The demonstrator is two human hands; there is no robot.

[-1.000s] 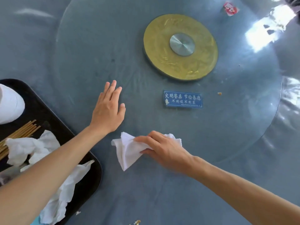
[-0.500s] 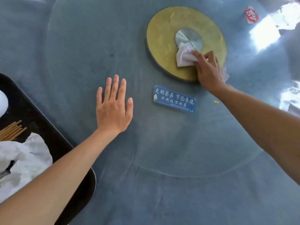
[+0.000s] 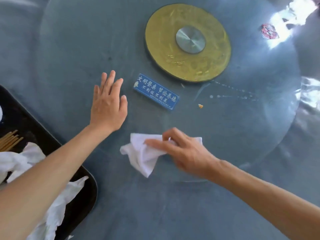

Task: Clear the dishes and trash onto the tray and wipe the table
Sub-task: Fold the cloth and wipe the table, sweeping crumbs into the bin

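My right hand presses a white cloth onto the glass turntable, near its front edge, with fingers spread over the cloth and partly bent. My left hand lies flat on the glass, fingers straight, left of a blue sign. A black tray sits at the lower left holding crumpled white napkins and wooden chopsticks. A small food crumb and a trail of droplets lie on the glass. A red-and-white wrapper lies at the far right.
A gold disc with a steel hub marks the turntable's centre. The table is covered in grey-blue cloth. Bright glare falls on the upper right.
My right hand has swept the cloth from the gold disc back to the near edge of the glass, leaving a wet trail. My left hand has stayed flat on the glass.
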